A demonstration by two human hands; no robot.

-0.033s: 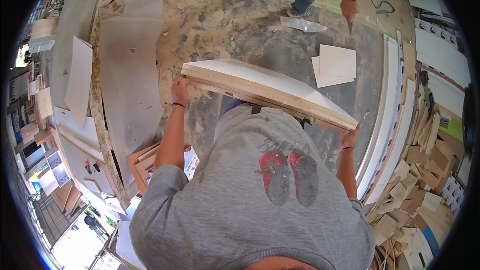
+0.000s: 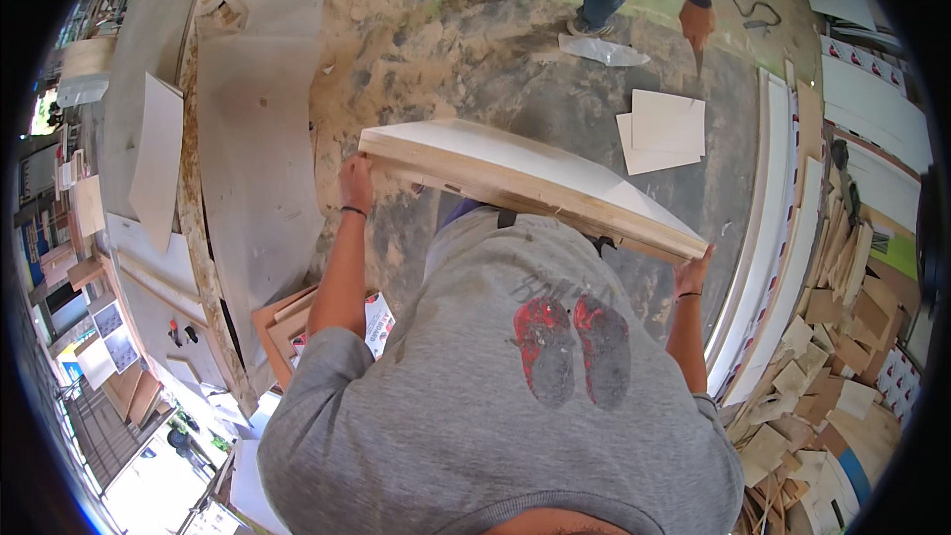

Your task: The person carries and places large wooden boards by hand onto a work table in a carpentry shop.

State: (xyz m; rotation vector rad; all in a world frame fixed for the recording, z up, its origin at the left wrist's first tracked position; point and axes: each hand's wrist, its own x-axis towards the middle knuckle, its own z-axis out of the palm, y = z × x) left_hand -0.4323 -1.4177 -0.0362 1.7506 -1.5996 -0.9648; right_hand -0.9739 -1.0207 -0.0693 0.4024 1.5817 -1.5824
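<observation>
Left hand point(image 2: 355, 183) is gripping left end, right hand point(image 2: 691, 275) right end of white-topped panel point(image 2: 525, 181), spanning before torso point(image 2: 565, 367). Little changing: co-worker's hand point(image 2: 696, 24) shifting slightly right, nearer; panel hold looking steady.

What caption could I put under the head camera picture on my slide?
Left hand and right hand hold opposite ends of a white panel above a dusty floor.

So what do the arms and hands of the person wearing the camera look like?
Both the left hand and the right hand are bare, with no gloves. Each wrist wears a thin dark band. The forearms are uncovered, and the short sleeves are plain grey.
</observation>
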